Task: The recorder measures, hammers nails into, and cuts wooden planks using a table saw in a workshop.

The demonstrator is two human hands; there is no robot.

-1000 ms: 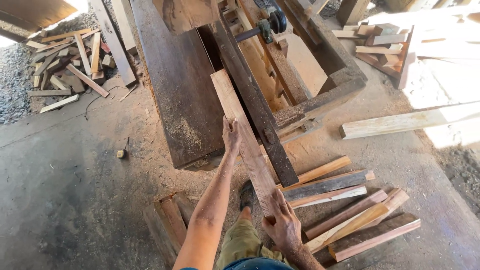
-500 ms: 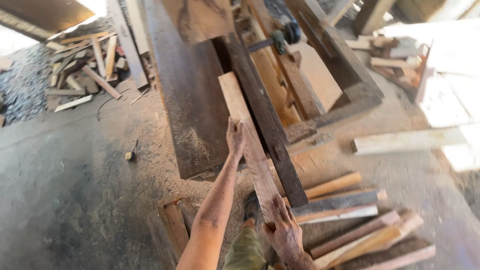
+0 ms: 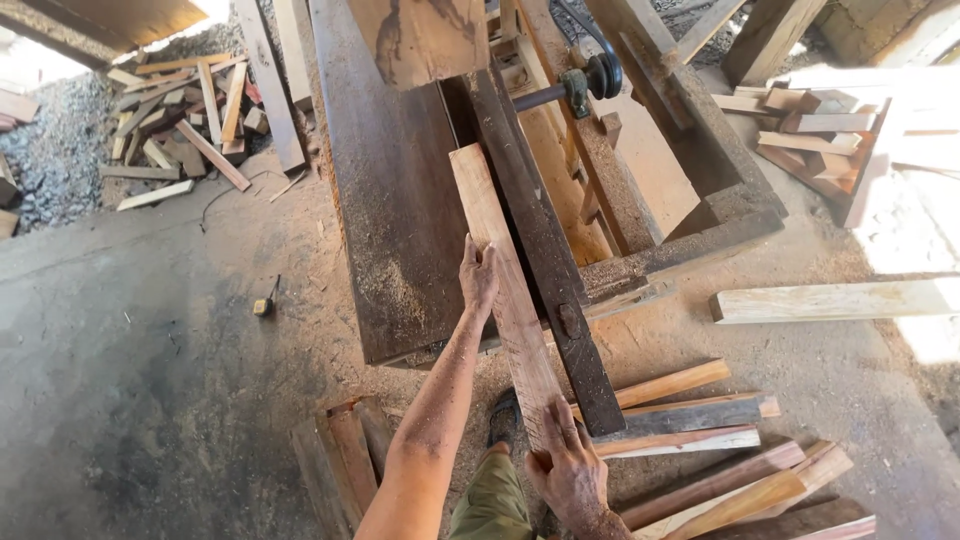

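Left hand (image 3: 478, 275) flat on plank (image 3: 500, 260) mid-frame, right hand (image 3: 570, 470) gripping its near end; plank may skew against dark fence (image 3: 545, 270), pinching fingers.

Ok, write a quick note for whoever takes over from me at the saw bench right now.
Left hand: flat on the plank, pressing it by its left edge, partway along.
Right hand: gripping the plank's near end.
The plank lies lengthwise on the dark bench top, hard against the long dark rail; its near end overhangs the bench.
Done: plank set along the rail.
Left: no cut shows in the plank yet; loose strips lie on the floor to the right.
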